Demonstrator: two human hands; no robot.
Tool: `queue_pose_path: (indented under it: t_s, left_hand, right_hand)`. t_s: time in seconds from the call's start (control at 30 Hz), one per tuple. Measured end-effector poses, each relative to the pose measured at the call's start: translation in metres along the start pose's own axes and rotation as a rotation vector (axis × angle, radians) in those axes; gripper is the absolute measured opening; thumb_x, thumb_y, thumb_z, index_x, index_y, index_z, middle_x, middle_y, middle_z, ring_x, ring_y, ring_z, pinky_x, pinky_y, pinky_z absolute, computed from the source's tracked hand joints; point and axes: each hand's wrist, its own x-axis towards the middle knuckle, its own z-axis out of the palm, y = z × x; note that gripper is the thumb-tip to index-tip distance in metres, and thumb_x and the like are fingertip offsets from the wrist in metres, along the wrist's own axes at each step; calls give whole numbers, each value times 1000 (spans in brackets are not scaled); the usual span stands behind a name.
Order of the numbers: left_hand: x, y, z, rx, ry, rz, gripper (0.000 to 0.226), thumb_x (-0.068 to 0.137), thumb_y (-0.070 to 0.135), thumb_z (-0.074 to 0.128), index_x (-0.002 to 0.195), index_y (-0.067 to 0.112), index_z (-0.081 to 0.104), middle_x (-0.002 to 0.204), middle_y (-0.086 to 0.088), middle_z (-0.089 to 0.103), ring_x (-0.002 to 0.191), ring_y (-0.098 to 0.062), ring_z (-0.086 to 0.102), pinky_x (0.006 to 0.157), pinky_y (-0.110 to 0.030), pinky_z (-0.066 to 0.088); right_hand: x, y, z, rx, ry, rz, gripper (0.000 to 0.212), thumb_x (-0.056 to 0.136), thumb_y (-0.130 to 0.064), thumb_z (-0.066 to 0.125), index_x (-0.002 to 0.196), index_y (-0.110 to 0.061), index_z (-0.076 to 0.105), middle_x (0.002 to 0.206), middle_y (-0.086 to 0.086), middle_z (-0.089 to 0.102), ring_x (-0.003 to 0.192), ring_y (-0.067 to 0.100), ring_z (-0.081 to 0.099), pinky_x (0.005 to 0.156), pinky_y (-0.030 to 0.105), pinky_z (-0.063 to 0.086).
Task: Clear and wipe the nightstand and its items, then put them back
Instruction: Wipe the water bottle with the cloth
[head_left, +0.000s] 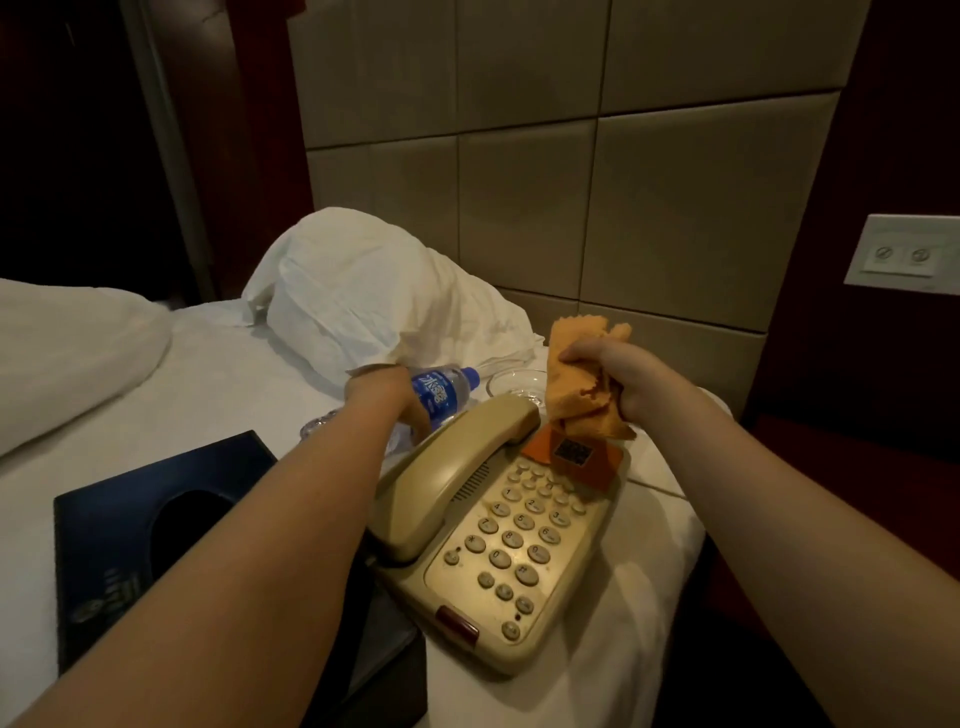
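Fingers of the left hand (379, 392) curl round a clear plastic water bottle (444, 392) with a blue label and cap. It lies nearly level above the white bed sheet (208, 374), its lower half hidden behind the wrist. Those of the right hand (623, 374) are clamped on a crumpled orange cloth (576, 379) that hangs over the top of a small orange stand (571, 452), whose dark print is unreadable. A beige push-button telephone (498, 525) lies on the sheet beside a dark blue tissue box (119, 530), which the left forearm partly covers. A clear glass dish (514, 382) shows only in part behind the handset.
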Motion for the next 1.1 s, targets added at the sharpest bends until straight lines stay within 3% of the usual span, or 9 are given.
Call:
queue_pose_path:
  t_s: [0.13,0.27,0.43,0.57,0.7,0.83,0.9,0.97,1.1]
  left_hand:
    - [-10,9,-29,-316,6,36,91,60,36,82,134,14,34,129,-10,51,117,-30,51,103,-42,42]
    - [-34,28,-61,-631,-120,109,60,79,23,70,129,7,41,115,-12,53,112,-26,54,94,-33,42]
    - [-60,60,-83,-687,-94,337,60,76,22,72,128,9,46,107,-8,58,96,-21,57,83,-30,46]
    - [-88,88,-96,-828,-74,450,54,73,23,73,121,10,52,99,-3,59,81,-14,56,71,-24,44]
    - [-123,121,-90,-852,-178,559,48,72,24,74,113,12,54,92,0,61,78,-12,60,65,-20,48]
    - [-158,156,-61,-804,-281,644,40,71,25,76,103,17,55,90,1,62,75,-10,60,60,-19,47]
    - [-173,173,-41,-763,-357,675,51,63,30,79,108,16,58,101,-3,64,85,-15,63,70,-23,52]
    - [-187,188,-20,-768,-411,683,58,54,33,81,107,17,61,105,-4,66,90,-19,64,76,-29,53]
    - [-214,212,21,-841,-565,701,50,64,19,78,111,11,63,96,-6,68,77,-18,65,66,-24,52]
  right_hand:
    - [-6,0,-7,27,42,11,64,79,-19,70,134,-5,39,120,15,58,103,31,59,87,42,50]
    - [-18,-2,-13,71,76,-2,59,84,-26,66,134,-7,41,119,15,59,102,30,59,79,39,48]
    - [-39,-12,-26,170,130,-21,58,89,-36,58,137,-11,39,126,13,55,110,30,56,86,39,45]
    - [-59,-19,-44,286,191,-98,52,92,-40,52,135,-12,42,115,10,58,94,25,56,84,36,47]
    - [-85,-16,-69,404,226,-215,43,96,-38,45,127,-9,49,109,11,63,88,25,60,82,36,49]
    - [-117,12,-103,527,288,-242,28,96,-38,45,93,-13,58,89,6,65,72,19,60,68,31,49]
    - [-132,29,-122,561,349,-246,27,95,-37,47,83,-16,58,85,5,66,71,18,61,64,30,48]
    - [-146,46,-141,553,415,-246,25,94,-37,50,82,-17,59,79,3,65,72,18,61,69,32,51]
    - [-171,93,-169,485,574,-275,21,94,-30,48,89,-14,60,79,3,64,69,17,61,64,29,49]
